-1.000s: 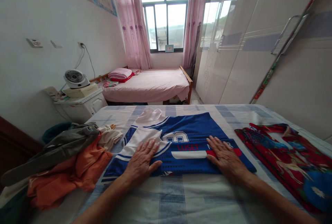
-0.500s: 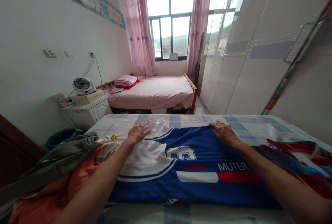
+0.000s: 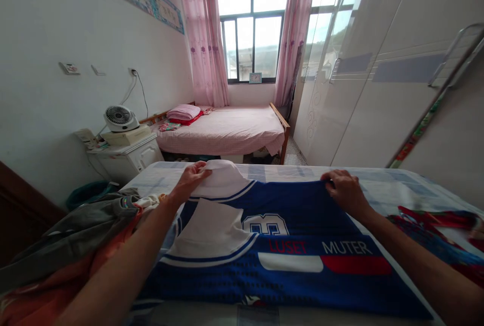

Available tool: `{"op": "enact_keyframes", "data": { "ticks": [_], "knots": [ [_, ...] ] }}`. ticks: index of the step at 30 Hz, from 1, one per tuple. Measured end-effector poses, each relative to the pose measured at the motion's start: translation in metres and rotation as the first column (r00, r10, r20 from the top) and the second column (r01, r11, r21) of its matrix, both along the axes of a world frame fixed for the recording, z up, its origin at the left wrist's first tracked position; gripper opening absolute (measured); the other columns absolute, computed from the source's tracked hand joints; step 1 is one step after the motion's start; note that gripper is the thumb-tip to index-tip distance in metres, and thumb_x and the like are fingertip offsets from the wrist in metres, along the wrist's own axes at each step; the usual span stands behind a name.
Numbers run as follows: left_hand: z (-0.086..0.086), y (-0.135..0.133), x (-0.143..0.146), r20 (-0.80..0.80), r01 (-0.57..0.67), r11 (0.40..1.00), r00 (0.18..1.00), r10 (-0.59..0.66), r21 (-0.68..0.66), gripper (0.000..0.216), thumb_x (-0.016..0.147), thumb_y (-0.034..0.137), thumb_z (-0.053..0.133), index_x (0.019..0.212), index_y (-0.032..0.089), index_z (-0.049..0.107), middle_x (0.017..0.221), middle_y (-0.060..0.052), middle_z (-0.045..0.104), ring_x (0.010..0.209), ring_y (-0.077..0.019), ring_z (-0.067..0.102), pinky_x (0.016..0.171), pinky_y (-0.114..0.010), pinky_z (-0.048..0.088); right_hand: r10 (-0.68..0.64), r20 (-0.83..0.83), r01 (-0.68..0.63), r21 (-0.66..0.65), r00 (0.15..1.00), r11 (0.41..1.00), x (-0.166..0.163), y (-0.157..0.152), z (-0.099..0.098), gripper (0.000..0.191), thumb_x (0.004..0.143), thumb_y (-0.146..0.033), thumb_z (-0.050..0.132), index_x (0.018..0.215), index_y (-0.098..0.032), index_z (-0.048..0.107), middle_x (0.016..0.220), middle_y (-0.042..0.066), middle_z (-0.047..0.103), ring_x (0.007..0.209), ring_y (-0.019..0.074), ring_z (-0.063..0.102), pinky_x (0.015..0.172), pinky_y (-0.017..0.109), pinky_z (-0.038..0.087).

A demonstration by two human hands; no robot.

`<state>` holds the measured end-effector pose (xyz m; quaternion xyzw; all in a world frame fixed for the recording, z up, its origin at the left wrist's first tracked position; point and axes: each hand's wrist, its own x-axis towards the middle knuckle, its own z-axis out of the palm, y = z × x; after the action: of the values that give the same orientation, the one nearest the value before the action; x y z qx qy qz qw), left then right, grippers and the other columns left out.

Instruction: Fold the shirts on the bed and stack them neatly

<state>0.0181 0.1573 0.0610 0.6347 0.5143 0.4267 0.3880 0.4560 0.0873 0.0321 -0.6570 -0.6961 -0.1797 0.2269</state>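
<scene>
A blue and white jersey [image 3: 295, 245] with the words LUSET MUTER lies spread on the checked bed [image 3: 381, 185] in front of me. My left hand [image 3: 189, 179] pinches the white far edge of the jersey at its left and lifts it a little. At the far right corner of the blue cloth, my right hand [image 3: 346, 192] is closed on the edge. Both arms reach forward over the garment.
A heap of grey and orange clothes [image 3: 71, 245] lies at the left of the bed. Red patterned cloth [image 3: 446, 235] lies at the right. Beyond stand a white nightstand with a fan [image 3: 119, 118], a pink bed [image 3: 227, 129] and a glossy wardrobe [image 3: 378, 79].
Both hands went from lying flat on the near part of the jersey to its far edge, where they have closed on it. The left side of the edge has risen slightly.
</scene>
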Motion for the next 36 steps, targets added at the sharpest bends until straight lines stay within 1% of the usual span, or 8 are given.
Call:
{"op": "enact_keyframes", "data": {
  "ticks": [3,6,9,13,18,26,30,36],
  "knots": [
    [0.004,-0.048,-0.023,0.000,0.132,0.990,0.991,-0.132,0.057,0.056,0.066,0.040,0.069,0.115,0.018,0.052,0.079,-0.001,0.065,0.066,-0.0139,0.057,0.059,-0.020,0.043,0.058,0.000,-0.058,0.021,0.998,0.998,0.008,-0.040,-0.006,0.018,0.078,-0.022,0.041,0.084,-0.022,0.058,0.098,0.007,0.063,0.103,0.0257,0.052,0.086,0.040,0.034],
    [-0.016,-0.089,-0.039,-0.190,0.228,0.971,0.959,-0.211,0.071,0.064,0.070,0.031,0.066,0.130,0.024,0.046,0.086,-0.001,0.066,0.073,-0.0150,0.060,0.069,-0.022,0.046,0.139,0.036,-0.137,-0.057,0.990,0.989,0.014,-0.075,-0.027,0.017,0.076,-0.021,0.043,0.084,-0.023,0.058,0.097,0.005,0.064,0.105,0.0257,0.052,0.089,0.040,0.034],
    [-0.037,-0.111,-0.040,-0.374,0.286,0.952,0.899,-0.226,0.112,0.052,0.070,0.027,0.062,0.122,0.026,0.057,0.089,-0.002,0.066,0.081,-0.0169,0.060,0.078,-0.026,0.046,0.201,0.052,-0.195,-0.104,0.978,0.975,0.015,-0.090,-0.045,0.019,0.075,-0.018,0.044,0.084,-0.024,0.059,0.095,0.005,0.065,0.103,0.0246,0.053,0.093,0.040,0.034],
    [-0.037,-0.117,-0.036,-0.442,0.266,0.941,0.884,-0.153,0.207,0.023,0.072,0.025,0.055,0.089,0.022,0.069,0.089,-0.004,0.066,0.089,-0.0197,0.058,0.082,-0.028,0.045,0.175,0.029,-0.172,-0.071,0.984,0.982,0.011,-0.088,-0.042,0.019,0.077,-0.021,0.043,0.084,-0.023,0.060,0.093,0.005,0.065,0.101,0.0248,0.055,0.091,0.042,0.036],
    [-0.027,-0.127,-0.044,-0.310,0.090,0.969,0.951,-0.015,0.230,0.024,0.075,0.029,0.052,0.094,0.017,0.061,0.088,-0.003,0.065,0.083,-0.0177,0.059,0.077,-0.025,0.046,0.131,-0.012,-0.130,0.031,0.991,0.991,0.011,-0.096,-0.026,0.018,0.076,-0.025,0.043,0.084,-0.023,0.059,0.096,0.007,0.063,0.100,0.0265,0.055,0.086,0.042,0.039],
    [-0.018,-0.147,-0.058,-0.529,0.387,0.921,0.791,-0.309,0.040,0.038,0.067,0.014,0.046,0.098,0.022,0.067,0.112,-0.003,0.063,0.106,-0.0202,0.057,0.092,-0.029,0.043,0.269,0.035,-0.259,-0.170,0.963,0.951,0.011,-0.122,-0.033,0.019,0.074,-0.018,0.048,0.085,-0.023,0.063,0.092,0.005,0.065,0.095,0.0233,0.058,0.088,0.041,0.042],
    [0.001,-0.142,-0.054,-0.478,0.363,0.926,0.834,-0.275,0.101,0.033,0.079,0.025,0.045,0.103,0.024,0.068,0.118,-0.003,0.063,0.115,-0.0213,0.053,0.097,-0.031,0.041,0.288,-0.024,-0.288,-0.178,0.957,0.941,-0.009,-0.120,-0.013,0.021,0.083,-0.024,0.045,0.095,-0.024,0.063,0.106,0.006,0.064,0.110,0.0237,0.053,0.094,0.042,0.040],
    [-0.034,-0.126,-0.004,-0.660,0.429,0.874,0.728,-0.186,0.228,0.037,0.088,0.025,0.037,0.111,0.020,0.065,0.128,-0.007,0.057,0.120,-0.0212,0.050,0.104,-0.036,0.036,0.354,-0.088,-0.364,-0.232,0.931,0.902,-0.090,-0.100,-0.001,0.039,0.093,-0.037,0.034,0.126,-0.025,0.052,0.138,0.004,0.046,0.133,0.0211,0.032,0.106,0.043,0.029]
  ]
}}
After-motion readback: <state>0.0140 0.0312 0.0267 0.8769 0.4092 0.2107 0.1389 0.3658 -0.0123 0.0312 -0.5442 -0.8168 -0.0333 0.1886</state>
